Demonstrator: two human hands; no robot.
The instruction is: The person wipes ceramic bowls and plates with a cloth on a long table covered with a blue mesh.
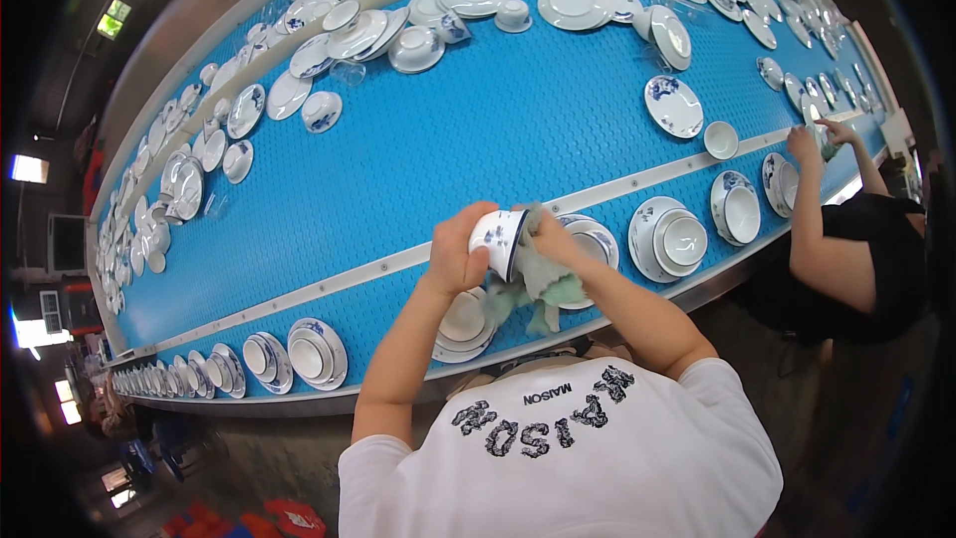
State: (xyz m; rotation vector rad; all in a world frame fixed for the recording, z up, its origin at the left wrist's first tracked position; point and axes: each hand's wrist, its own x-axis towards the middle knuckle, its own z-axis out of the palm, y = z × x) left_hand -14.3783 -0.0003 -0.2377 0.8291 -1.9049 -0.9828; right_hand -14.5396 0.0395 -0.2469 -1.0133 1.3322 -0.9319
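Note:
My left hand [457, 249] is wrapped round a white bowl [490, 235] with a blue rim and blue flower marks. The bowl is tilted on its side, its mouth facing my right hand [560, 241]. That hand grips a pale green cloth [546, 284] and presses part of it to the bowl's rim; the rest hangs down in folds. Under my hands, a stack of plates and a bowl [464, 317] sits on the near blue strip, partly covered by the cloth. Another stack [596, 231] is half hidden behind my right forearm.
A wide blue conveyor belt [428, 130] carries scattered white plates, bowls and cups. A pale rail [378, 267] divides it from the near strip, where stacked dish sets [319, 351] stand in a row. On the right, a co-worker's arm [836, 249] reaches over the strip.

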